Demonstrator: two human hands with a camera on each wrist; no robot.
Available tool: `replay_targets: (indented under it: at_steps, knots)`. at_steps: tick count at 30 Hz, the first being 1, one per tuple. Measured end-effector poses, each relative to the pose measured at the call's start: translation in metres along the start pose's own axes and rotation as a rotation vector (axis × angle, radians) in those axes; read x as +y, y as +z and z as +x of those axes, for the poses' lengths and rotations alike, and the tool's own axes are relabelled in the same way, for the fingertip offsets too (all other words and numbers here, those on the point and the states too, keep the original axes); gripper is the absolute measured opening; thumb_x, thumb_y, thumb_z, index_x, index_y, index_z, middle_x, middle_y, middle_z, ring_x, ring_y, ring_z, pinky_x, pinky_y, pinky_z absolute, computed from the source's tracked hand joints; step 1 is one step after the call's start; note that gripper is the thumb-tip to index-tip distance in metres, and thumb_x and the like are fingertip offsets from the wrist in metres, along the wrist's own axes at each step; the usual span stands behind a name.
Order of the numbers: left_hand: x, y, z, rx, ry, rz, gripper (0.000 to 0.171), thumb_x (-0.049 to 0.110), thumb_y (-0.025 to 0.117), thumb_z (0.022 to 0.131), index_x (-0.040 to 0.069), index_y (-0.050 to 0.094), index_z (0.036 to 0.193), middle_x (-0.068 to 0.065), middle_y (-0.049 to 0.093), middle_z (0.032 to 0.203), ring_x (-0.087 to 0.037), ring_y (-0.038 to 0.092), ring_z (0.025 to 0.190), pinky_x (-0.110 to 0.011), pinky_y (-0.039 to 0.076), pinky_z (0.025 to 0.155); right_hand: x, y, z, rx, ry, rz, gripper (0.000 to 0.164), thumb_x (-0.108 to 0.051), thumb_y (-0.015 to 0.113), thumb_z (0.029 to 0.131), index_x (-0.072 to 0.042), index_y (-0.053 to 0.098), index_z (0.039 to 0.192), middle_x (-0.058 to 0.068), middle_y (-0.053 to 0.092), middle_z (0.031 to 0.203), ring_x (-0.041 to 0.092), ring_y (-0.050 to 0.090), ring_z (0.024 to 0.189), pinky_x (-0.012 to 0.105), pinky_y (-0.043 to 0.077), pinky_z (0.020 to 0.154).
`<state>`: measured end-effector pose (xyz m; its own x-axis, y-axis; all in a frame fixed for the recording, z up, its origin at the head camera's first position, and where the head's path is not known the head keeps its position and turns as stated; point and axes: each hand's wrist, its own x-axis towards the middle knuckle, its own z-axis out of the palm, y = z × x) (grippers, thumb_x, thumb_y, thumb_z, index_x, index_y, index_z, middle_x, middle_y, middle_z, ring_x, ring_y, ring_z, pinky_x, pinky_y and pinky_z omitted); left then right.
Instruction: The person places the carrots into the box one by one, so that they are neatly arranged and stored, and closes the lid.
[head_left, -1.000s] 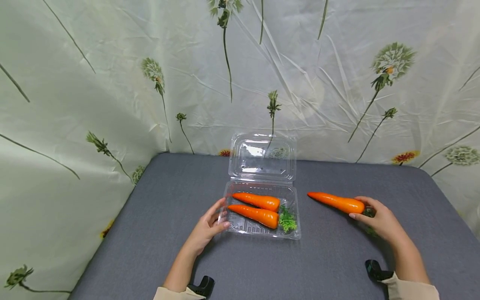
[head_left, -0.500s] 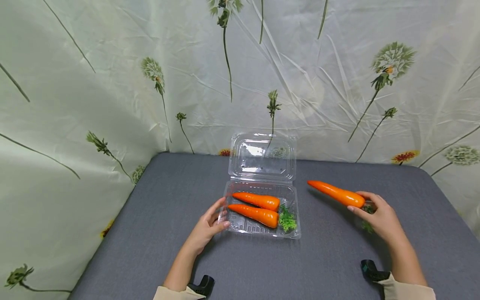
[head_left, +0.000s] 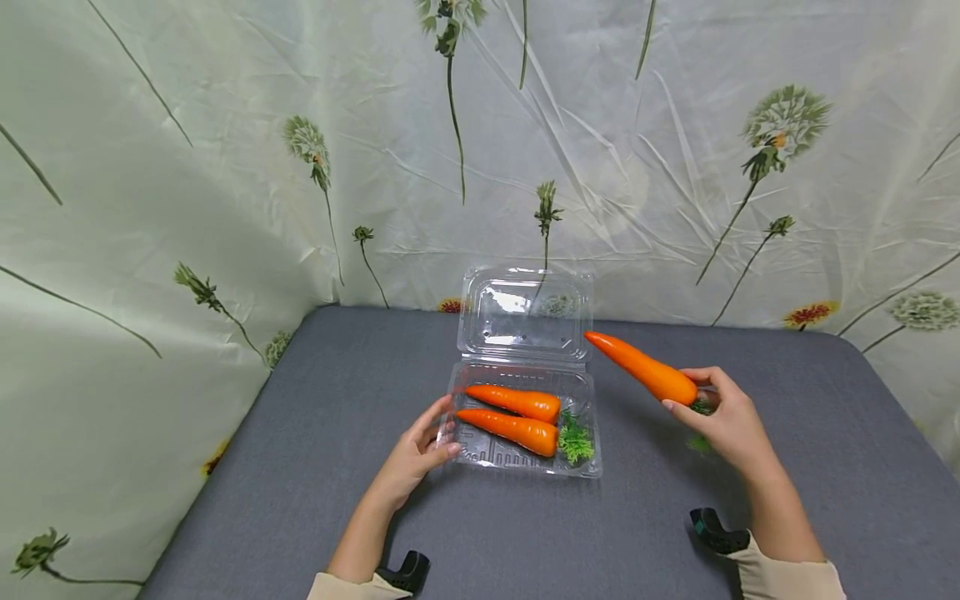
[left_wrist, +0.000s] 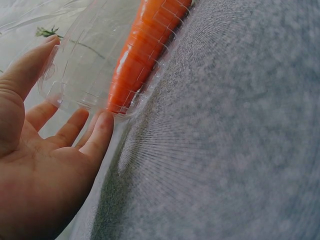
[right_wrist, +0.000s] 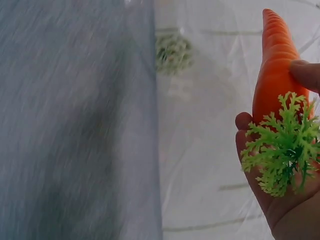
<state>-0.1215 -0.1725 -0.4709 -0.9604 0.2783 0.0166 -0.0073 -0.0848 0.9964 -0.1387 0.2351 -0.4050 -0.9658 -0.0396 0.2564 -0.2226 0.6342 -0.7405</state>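
Note:
In the head view, a clear plastic clamshell container [head_left: 525,466] stands with its lid up. Two orange carrots [head_left: 517,402] lie side by side inside, green leaf tops at their right ends. My left hand [head_left: 412,458] touches the container's left side, thumb by the near corner and fingers along the wall. In the left wrist view its fingertips [left_wrist: 103,122] lie against the plastic, fingers gently spread. My right hand [head_left: 731,421] holds a third carrot [head_left: 645,367] by its thick end, above the table, tip pointing up and left. Its leafy top [right_wrist: 282,147] hangs over the palm in the right wrist view.
The grey cloth-covered table [head_left: 300,467] ends at a pale curtain [head_left: 637,167] printed with dandelions, behind and to the left. The raised clear lid [head_left: 525,317] stands at the container's far side. Black wrist cameras [head_left: 408,573] sit near both cuffs.
My right hand has lifted the third carrot off the table and moved it left, nearer the container, its tip rising. The left hand and container have stayed put.

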Motion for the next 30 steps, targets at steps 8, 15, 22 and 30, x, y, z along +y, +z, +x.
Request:
replay_targets:
  at_steps: [8, 15, 22, 30]
  knots:
    - [-0.001, 0.000, 0.000, -0.004, 0.008, -0.006, 0.070, -0.004, 0.063, 0.080, 0.008, 0.029, 0.140, -0.018, 0.026, 0.142, -0.037, 0.032, 0.123, -0.023, 0.042, 0.085, -0.024, 0.022, 0.009, -0.027, -0.036, 0.058, 0.046, -0.018, 0.071, 0.078, 0.000, 0.049, 0.114, 0.015, 0.053, 0.110, 0.027, 0.054, 0.092, 0.021, 0.043, 0.067]
    - [-0.001, 0.000, 0.000, 0.000, 0.007, -0.016, 0.071, -0.005, 0.063, 0.080, 0.008, 0.029, 0.140, -0.018, 0.025, 0.143, -0.037, 0.032, 0.123, -0.023, 0.043, 0.084, -0.042, 0.045, 0.016, -0.045, -0.106, 0.118, 0.044, -0.016, 0.073, 0.076, -0.003, 0.053, 0.112, 0.009, 0.059, 0.105, 0.014, 0.050, 0.084, 0.027, 0.040, 0.071]
    - [-0.001, 0.000, 0.001, 0.003, 0.004, -0.009, 0.071, -0.005, 0.063, 0.080, 0.008, 0.029, 0.140, -0.017, 0.026, 0.142, -0.036, 0.033, 0.122, -0.023, 0.043, 0.084, -0.058, 0.066, 0.019, -0.111, -0.051, 0.222, 0.045, -0.013, 0.073, 0.075, 0.000, 0.051, 0.112, 0.015, 0.058, 0.108, 0.024, 0.056, 0.090, 0.040, 0.045, 0.076]
    - [-0.002, -0.001, 0.001, -0.008, 0.007, -0.003, 0.070, -0.003, 0.064, 0.080, 0.009, 0.029, 0.140, -0.017, 0.025, 0.143, -0.036, 0.032, 0.123, -0.023, 0.042, 0.085, -0.067, 0.084, 0.022, -0.111, -0.036, 0.338, 0.045, -0.011, 0.075, 0.073, 0.000, 0.050, 0.110, 0.017, 0.058, 0.108, 0.026, 0.059, 0.096, 0.030, 0.050, 0.070]
